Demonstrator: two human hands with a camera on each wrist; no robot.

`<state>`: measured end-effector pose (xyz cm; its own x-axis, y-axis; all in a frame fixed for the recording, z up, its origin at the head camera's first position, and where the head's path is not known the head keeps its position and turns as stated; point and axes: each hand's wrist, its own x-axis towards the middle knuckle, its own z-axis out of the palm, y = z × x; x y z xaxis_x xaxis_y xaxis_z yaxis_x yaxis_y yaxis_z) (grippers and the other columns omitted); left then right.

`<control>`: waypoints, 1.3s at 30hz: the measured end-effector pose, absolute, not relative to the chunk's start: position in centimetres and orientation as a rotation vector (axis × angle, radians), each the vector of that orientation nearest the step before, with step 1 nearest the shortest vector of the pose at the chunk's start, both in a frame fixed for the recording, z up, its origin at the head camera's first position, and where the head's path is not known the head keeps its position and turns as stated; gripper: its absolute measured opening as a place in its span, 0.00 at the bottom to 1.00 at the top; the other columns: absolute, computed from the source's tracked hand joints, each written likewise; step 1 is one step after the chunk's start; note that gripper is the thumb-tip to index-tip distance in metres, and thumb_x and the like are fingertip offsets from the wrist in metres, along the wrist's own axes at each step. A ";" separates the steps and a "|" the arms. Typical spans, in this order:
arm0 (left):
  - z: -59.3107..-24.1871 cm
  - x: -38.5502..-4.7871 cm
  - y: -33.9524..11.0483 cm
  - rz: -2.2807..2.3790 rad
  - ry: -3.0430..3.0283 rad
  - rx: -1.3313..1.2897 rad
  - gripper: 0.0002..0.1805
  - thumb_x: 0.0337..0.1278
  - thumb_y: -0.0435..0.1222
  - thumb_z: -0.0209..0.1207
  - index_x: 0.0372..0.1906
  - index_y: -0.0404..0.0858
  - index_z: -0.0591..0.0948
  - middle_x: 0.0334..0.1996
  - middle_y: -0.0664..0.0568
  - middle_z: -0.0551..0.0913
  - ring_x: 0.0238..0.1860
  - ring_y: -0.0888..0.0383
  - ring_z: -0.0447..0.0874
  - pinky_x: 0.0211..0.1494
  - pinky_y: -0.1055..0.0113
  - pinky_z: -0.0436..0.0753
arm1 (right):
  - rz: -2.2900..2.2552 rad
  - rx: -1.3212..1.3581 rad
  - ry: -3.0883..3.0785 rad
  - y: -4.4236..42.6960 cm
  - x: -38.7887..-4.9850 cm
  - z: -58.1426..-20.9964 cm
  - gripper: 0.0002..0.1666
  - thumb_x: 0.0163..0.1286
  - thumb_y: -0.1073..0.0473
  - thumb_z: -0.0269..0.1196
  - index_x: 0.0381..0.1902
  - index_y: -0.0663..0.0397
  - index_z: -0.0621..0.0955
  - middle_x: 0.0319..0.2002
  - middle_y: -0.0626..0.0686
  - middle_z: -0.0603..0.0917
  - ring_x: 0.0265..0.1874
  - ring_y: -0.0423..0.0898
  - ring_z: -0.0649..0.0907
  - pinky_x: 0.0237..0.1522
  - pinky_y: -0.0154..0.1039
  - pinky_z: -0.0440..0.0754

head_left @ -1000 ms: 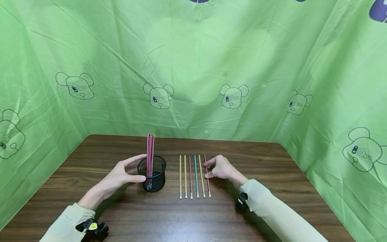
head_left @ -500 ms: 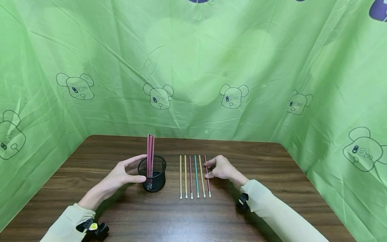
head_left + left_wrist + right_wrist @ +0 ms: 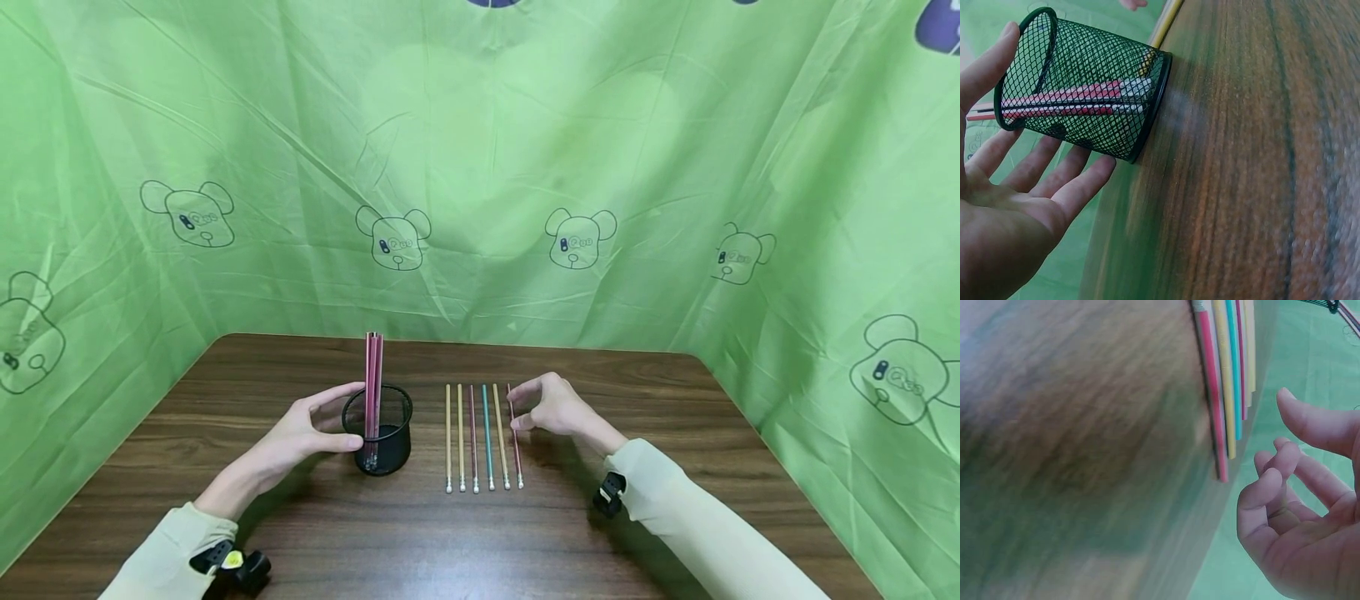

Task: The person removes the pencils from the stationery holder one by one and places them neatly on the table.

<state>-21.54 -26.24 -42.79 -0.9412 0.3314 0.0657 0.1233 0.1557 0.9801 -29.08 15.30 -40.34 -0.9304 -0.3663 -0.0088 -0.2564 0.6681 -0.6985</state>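
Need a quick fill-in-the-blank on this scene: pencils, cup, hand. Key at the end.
1. The pencils lying in a row on the table number ____.
2. In the head view, the row's fourth pencil from the left is ____.
3. The hand at the black mesh cup is the person's ____ one.
4. In the head view, the row lies to the ____ of the cup.

Missing words: six; blue; left; right.

The cup (image 3: 394, 454) looks metal mesh, the tabletop (image 3: 450, 546) smooth, glossy wood.
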 end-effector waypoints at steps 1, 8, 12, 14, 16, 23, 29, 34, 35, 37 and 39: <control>-42.8 -21.6 -26.3 1.887 2.257 0.450 0.45 0.60 0.32 0.73 0.81 0.42 0.67 0.73 0.36 0.72 0.70 0.37 0.74 0.60 0.63 0.78 | -1.108 -0.515 2.736 15.2 -29.0 -40.2 0.24 0.55 0.65 0.82 0.52 0.58 0.90 0.44 0.52 0.92 0.57 0.53 0.85 0.64 0.57 0.75; -42.9 -21.6 -26.3 1.882 2.259 0.451 0.45 0.60 0.32 0.74 0.80 0.42 0.67 0.73 0.37 0.72 0.69 0.41 0.75 0.61 0.63 0.77 | -1.138 -0.574 2.743 13.9 -28.5 -38.7 0.23 0.58 0.64 0.81 0.53 0.56 0.90 0.44 0.54 0.91 0.52 0.52 0.86 0.57 0.53 0.80; -42.9 -21.7 -26.3 1.882 2.257 0.449 0.45 0.60 0.32 0.74 0.80 0.42 0.67 0.74 0.37 0.72 0.70 0.40 0.74 0.61 0.62 0.77 | -1.174 -0.639 2.738 12.8 -28.2 -38.2 0.22 0.59 0.63 0.80 0.52 0.55 0.90 0.43 0.55 0.91 0.48 0.55 0.87 0.49 0.47 0.81; -42.8 -21.7 -26.3 1.881 2.257 0.448 0.44 0.60 0.32 0.74 0.80 0.42 0.68 0.74 0.38 0.71 0.70 0.40 0.73 0.62 0.62 0.76 | -1.190 -0.667 2.733 12.3 -28.2 -38.1 0.21 0.58 0.61 0.80 0.51 0.54 0.91 0.43 0.54 0.91 0.47 0.54 0.86 0.47 0.45 0.81; -42.8 -21.7 -26.3 1.881 2.255 0.450 0.44 0.60 0.32 0.74 0.80 0.43 0.68 0.74 0.38 0.71 0.71 0.39 0.73 0.62 0.62 0.76 | -1.214 -0.698 2.722 11.6 -28.1 -38.0 0.21 0.59 0.60 0.80 0.51 0.53 0.91 0.43 0.54 0.91 0.47 0.54 0.86 0.46 0.44 0.80; -42.9 -21.6 -26.4 1.882 2.257 0.454 0.44 0.59 0.32 0.74 0.80 0.42 0.68 0.73 0.38 0.72 0.69 0.42 0.75 0.61 0.62 0.78 | -1.289 -0.782 2.672 9.2 -27.9 -37.5 0.20 0.60 0.60 0.79 0.50 0.50 0.91 0.42 0.50 0.91 0.36 0.42 0.85 0.40 0.42 0.82; -43.0 -21.7 -26.4 1.876 2.263 0.463 0.44 0.60 0.32 0.74 0.80 0.43 0.68 0.73 0.39 0.72 0.68 0.47 0.77 0.61 0.63 0.77 | -1.347 -0.807 2.626 7.0 -27.7 -36.9 0.20 0.61 0.61 0.79 0.52 0.51 0.90 0.41 0.47 0.91 0.31 0.43 0.85 0.35 0.40 0.82; -42.9 -21.6 -26.4 1.879 2.261 0.455 0.44 0.60 0.32 0.74 0.80 0.43 0.68 0.73 0.38 0.73 0.68 0.46 0.77 0.60 0.63 0.78 | -1.368 -0.839 2.592 5.2 -27.8 -36.9 0.21 0.62 0.60 0.79 0.54 0.50 0.90 0.43 0.45 0.91 0.34 0.41 0.87 0.37 0.39 0.83; -42.9 -21.6 -26.4 1.880 2.259 0.454 0.44 0.60 0.32 0.73 0.80 0.42 0.68 0.73 0.38 0.73 0.68 0.46 0.77 0.60 0.63 0.78 | -1.374 -0.844 2.583 4.9 -27.8 -36.9 0.21 0.62 0.60 0.79 0.54 0.50 0.90 0.44 0.46 0.91 0.35 0.42 0.87 0.38 0.39 0.83; -42.9 -21.7 -26.4 1.879 2.258 0.455 0.44 0.61 0.31 0.73 0.80 0.42 0.68 0.73 0.39 0.73 0.68 0.45 0.77 0.60 0.62 0.78 | -1.383 -0.853 2.571 4.3 -27.8 -36.8 0.22 0.62 0.60 0.79 0.55 0.50 0.90 0.44 0.46 0.91 0.36 0.44 0.88 0.38 0.39 0.83; -43.0 -21.7 -26.4 1.881 2.254 0.459 0.43 0.61 0.30 0.72 0.80 0.42 0.68 0.73 0.38 0.73 0.68 0.44 0.77 0.61 0.62 0.78 | -1.385 -0.870 2.573 3.6 -27.8 -36.7 0.23 0.61 0.60 0.79 0.55 0.49 0.90 0.45 0.46 0.91 0.38 0.46 0.89 0.39 0.38 0.83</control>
<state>-21.70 -26.38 -42.97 -0.9382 0.3400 0.0652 0.1249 0.1569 0.9797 -27.77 3.64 -36.74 -0.8331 -0.5227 0.1808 -0.4387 0.4253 -0.7916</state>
